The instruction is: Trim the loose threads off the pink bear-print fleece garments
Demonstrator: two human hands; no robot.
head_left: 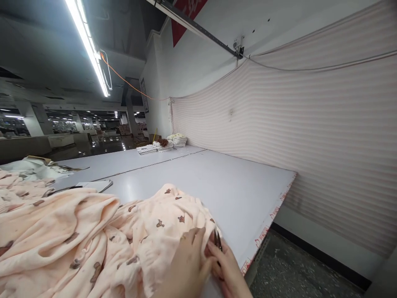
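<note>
1. The cloth [182, 205], pale peach with small brown prints, lies heaped and creased over the near part of the table [235, 178], running from the left edge of view to the hands.
2. The left hand [189, 258] rests on the right end of the cloth, back upward, its fingers bent and close together; I cannot tell whether they pinch the fabric.
3. The right hand [228, 265] is just beside it, near the table's right edge, its fingers closed around dark snips [218, 242]. The two blades point away from the body, their tips slightly apart, at the cloth's edge; whether they touch it is unclear.
4. A pad of paper [97, 186] lies beyond the cloth, left of centre.
5. White stacks [177, 141] stand at the table's far end, a brown bundle [163, 142] on top of one.
6. Red-printed tape [263, 235] runs along the table's right edge.
7. A striped sheet [310, 111] hangs along the wall, above a dark speckled floor [297, 265].
</note>
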